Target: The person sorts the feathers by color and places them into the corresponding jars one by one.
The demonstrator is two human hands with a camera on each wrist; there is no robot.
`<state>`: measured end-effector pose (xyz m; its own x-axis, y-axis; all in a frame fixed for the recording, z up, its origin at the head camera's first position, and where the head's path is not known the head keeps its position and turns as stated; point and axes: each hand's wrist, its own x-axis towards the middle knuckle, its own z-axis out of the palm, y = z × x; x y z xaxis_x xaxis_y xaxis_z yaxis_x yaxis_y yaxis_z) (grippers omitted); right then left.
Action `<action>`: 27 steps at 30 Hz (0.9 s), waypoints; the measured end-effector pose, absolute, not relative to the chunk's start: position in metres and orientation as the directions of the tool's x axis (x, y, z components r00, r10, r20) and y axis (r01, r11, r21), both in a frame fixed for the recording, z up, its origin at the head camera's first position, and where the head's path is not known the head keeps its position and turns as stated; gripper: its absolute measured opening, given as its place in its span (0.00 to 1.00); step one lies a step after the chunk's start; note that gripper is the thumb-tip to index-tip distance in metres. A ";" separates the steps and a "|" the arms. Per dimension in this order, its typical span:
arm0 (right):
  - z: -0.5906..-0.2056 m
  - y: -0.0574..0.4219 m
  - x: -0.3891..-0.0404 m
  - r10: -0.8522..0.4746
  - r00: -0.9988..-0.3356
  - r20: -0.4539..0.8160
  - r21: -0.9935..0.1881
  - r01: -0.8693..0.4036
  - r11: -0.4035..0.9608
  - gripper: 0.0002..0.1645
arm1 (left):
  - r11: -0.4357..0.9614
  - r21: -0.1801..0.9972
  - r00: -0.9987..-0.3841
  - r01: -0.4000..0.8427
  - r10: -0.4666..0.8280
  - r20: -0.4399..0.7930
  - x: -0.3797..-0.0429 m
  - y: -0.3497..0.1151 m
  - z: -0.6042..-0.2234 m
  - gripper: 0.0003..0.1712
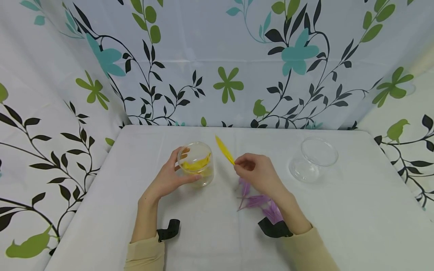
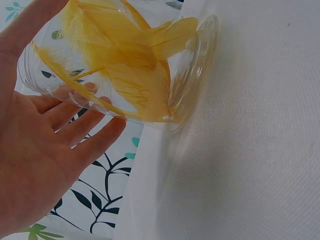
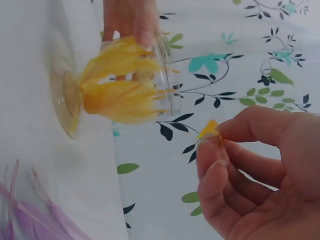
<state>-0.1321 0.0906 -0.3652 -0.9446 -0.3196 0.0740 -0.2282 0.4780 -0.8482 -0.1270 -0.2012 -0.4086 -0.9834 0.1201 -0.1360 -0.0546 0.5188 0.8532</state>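
A yellow feather (image 1: 224, 149) is in the air to the right of a clear jar (image 1: 208, 176), its long axis slanting in the head view from the fingertips up and leftward, tip pointing away from the person. The right hand (image 1: 259, 173) pinches its lower end between thumb and forefinger, the other fingers curled in. The feather is slim, smooth-edged and tapered.

The left hand (image 1: 169, 177) curves around the jar, thumb on the near side, fingers spread along the far side. The jar stands upright, transparent and rounded, with a flared foot; yellow feathers (image 2: 135, 75) bunch inside, some fluffy, their thin quills rising toward the rim.

Purple feathers (image 1: 257, 201) lie on the white tablecloth (image 1: 210, 233), partly hidden by the right hand and forearm. A second clear jar (image 1: 306, 171) stands farther right. Behind the table hangs a leaf-patterned curtain (image 1: 190, 37). Black straps (image 1: 169, 229) show near the beige sleeves (image 1: 145, 254).
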 end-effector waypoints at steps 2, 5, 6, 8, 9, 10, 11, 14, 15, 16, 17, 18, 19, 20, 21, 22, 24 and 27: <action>-0.364 0.090 -0.132 -0.324 -0.941 0.097 -0.865 -0.241 0.440 0.08 | 0.519 0.853 -0.984 -0.049 0.122 -0.131 -0.128 -0.201 -0.409 0.64; -0.363 0.089 -0.131 -0.342 -0.934 0.105 -0.896 -0.238 0.375 0.09 | 0.519 0.853 -0.985 -0.046 0.121 -0.127 -0.128 -0.202 -0.409 0.64; -0.363 0.089 -0.130 -0.352 -0.930 0.101 -0.905 -0.233 0.355 0.09 | 0.519 0.853 -0.985 -0.044 0.122 -0.125 -0.128 -0.202 -0.409 0.64; -0.363 0.088 -0.129 -0.369 -0.925 0.094 -0.919 -0.223 0.324 0.09 | 0.522 0.852 -0.984 -0.045 0.122 -0.126 -0.128 -0.202 -0.409 0.64; -0.363 0.087 -0.129 -0.376 -0.922 0.094 -0.924 -0.222 0.313 0.09 | 0.523 0.851 -0.984 -0.047 0.120 -0.128 -0.128 -0.202 -0.409 0.64; -0.363 0.086 -0.129 -0.383 -0.919 0.093 -0.926 -0.221 0.307 0.09 | 0.525 0.850 -0.985 -0.048 0.119 -0.129 -0.127 -0.202 -0.409 0.64; -0.364 0.085 -0.128 -0.387 -0.917 0.094 -0.927 -0.222 0.302 0.09 | 0.526 0.849 -0.985 -0.048 0.119 -0.129 -0.127 -0.202 -0.409 0.63; -0.365 0.080 -0.130 -0.390 -0.914 0.108 -0.927 -0.235 0.293 0.09 | 0.521 0.852 -0.985 -0.048 0.119 -0.128 -0.127 -0.202 -0.409 0.63; -0.366 0.078 -0.131 -0.388 -0.915 0.112 -0.927 -0.237 0.292 0.09 | 0.516 0.855 -0.985 -0.047 0.120 -0.127 -0.127 -0.202 -0.409 0.63; -0.367 0.077 -0.132 -0.385 -0.916 0.111 -0.926 -0.236 0.295 0.09 | 0.512 0.858 -0.985 -0.044 0.123 -0.124 -0.127 -0.202 -0.410 0.62; -0.368 0.075 -0.133 -0.381 -0.917 0.116 -0.926 -0.239 0.293 0.09 | 0.508 0.860 -0.984 -0.044 0.125 -0.124 -0.128 -0.202 -0.410 0.62; -0.369 0.073 -0.134 -0.376 -0.919 0.117 -0.926 -0.238 0.294 0.09 | 0.505 0.862 -0.984 -0.044 0.126 -0.124 -0.128 -0.203 -0.410 0.62; -0.370 0.071 -0.135 -0.369 -0.922 0.116 -0.926 -0.235 0.297 0.09 | 0.503 0.863 -0.984 -0.044 0.126 -0.124 -0.128 -0.203 -0.411 0.62; -0.371 0.069 -0.136 -0.362 -0.925 0.114 -0.926 -0.231 0.299 0.09 | 0.504 0.862 -0.984 -0.047 0.125 -0.126 -0.128 -0.203 -0.411 0.62; -0.372 0.066 -0.138 -0.354 -0.929 0.111 -0.925 -0.227 0.305 0.09 | 0.503 0.863 -0.984 -0.048 0.124 -0.127 -0.128 -0.202 -0.411 0.63; -0.373 0.064 -0.139 -0.345 -0.932 0.107 -0.924 -0.221 0.311 0.09 | 0.504 0.862 -0.984 -0.052 0.122 -0.131 -0.127 -0.202 -0.411 0.63; -0.374 0.057 -0.141 -0.330 -0.939 0.094 -0.924 -0.206 0.323 0.08 | 0.501 0.864 -0.983 -0.054 0.123 -0.133 -0.127 -0.202 -0.411 0.63; -0.375 0.046 -0.142 -0.319 -0.943 0.090 -0.920 -0.201 0.336 0.07 | 0.493 0.869 -0.984 -0.048 0.125 -0.125 -0.126 -0.203 -0.411 0.63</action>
<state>-0.1425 0.0458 -0.3745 -0.9435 -0.3191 0.0895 -0.2010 0.3362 -0.9201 -0.1263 -0.2026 -0.4108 -0.9843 0.1248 -0.1250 -0.0478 0.4929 0.8688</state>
